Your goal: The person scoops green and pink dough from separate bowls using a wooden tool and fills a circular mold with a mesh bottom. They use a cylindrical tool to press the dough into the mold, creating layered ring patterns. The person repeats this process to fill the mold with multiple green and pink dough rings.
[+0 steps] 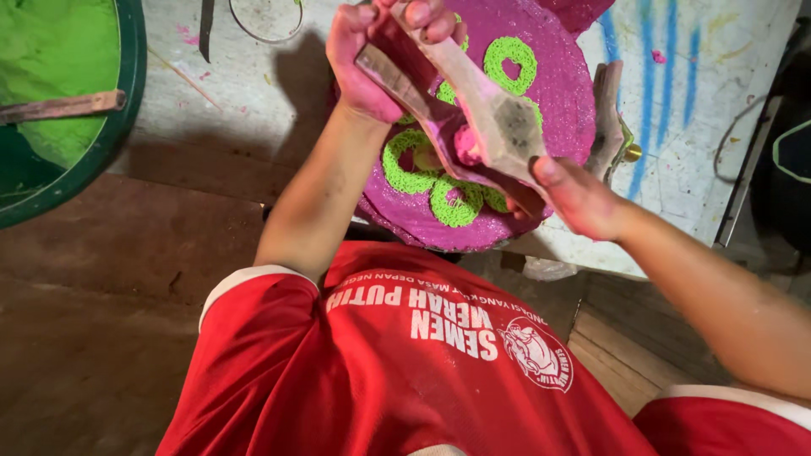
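Red shirt (pixel 405 355) below; hands, left (pixel 367 63), right (pixel 579 198), grip wooden scraper (pixel 498 118) ends.

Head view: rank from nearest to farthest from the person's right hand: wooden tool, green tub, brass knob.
1. Wooden tool: touching the right hand, held up over the pink disc.
2. Brass knob: just above and right of it.
3. Green tub: far left.

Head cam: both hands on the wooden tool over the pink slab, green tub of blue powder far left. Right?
Not quite. The powder in the green tub is green, not blue, as the head view shows. The rest holds: left hand and right hand both grip the wooden tool over the pink slab.
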